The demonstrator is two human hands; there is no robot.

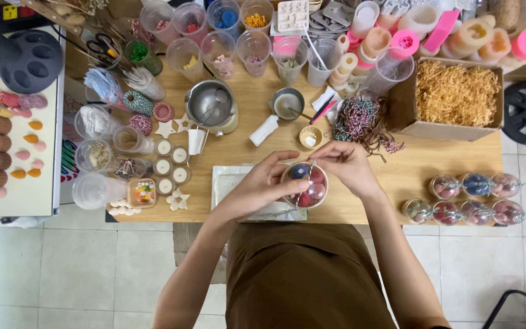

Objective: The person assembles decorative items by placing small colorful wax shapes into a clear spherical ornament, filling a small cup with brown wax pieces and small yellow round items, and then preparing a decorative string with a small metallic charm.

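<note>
The left hand (263,183) is cupping a clear ball (305,184) of red and blue pieces just above the table's (421,161) near edge, fingers wrapped around it, while the right hand (345,163) is pinching a thin stick (310,168) at its top. Keeping the ball steady and the pinch light seems wise. Cups, jars and finished balls (464,198) are crowding the wooden table over a tiled floor (62,268).

We've got both forearms reaching fwd, elbows bent. Our left hand (262,186) curls in a cupping grip; right hand (348,164) pinches, fingertips close tog.
</note>
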